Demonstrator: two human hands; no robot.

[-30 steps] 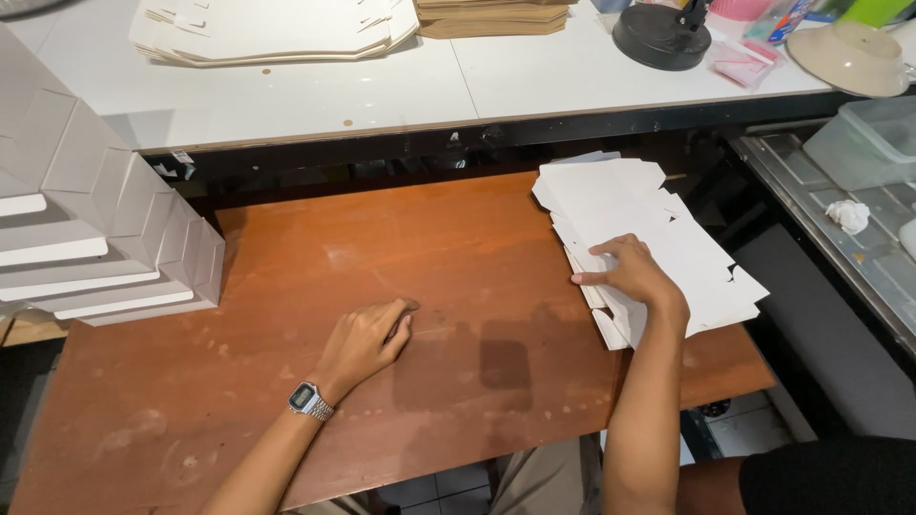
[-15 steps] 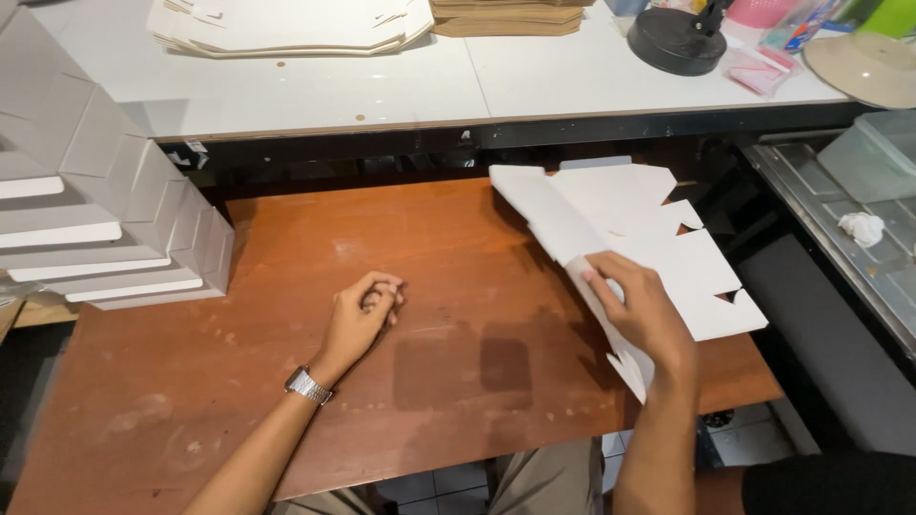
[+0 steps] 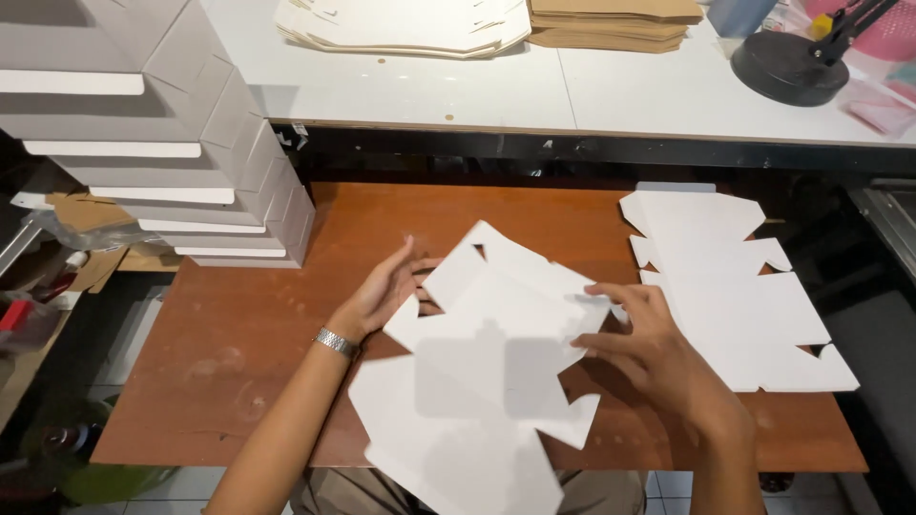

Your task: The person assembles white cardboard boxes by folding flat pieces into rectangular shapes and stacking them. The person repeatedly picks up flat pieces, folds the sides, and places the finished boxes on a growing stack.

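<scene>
left hand [image 3: 386, 291] spread open, fingers behind left edge of flat white die-cut cardboard box blank [image 3: 482, 372] | right hand [image 3: 658, 353] pinched blank's right edge | blank held above brown wooden desk [image 3: 248, 343] | stack of white flat blanks [image 3: 735, 286] lay right of held blank | grey folded boxes [image 3: 162, 133] stacked far left of it

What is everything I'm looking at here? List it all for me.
Flat box blank: one, white, held over the brown table, centre.
Blank pile: one stack, white, table's right side.
Folded boxes: one stack, white and grey, left.
White blanks: one pile, on the white bench behind.
Brown sheets: one pile, bench, beside them.
Lamp base: one, black, bench right.
Watch: one, silver, left wrist.
Left hand: touching the blank's left edge.
Right hand: fingers on the blank's right edge.
</scene>
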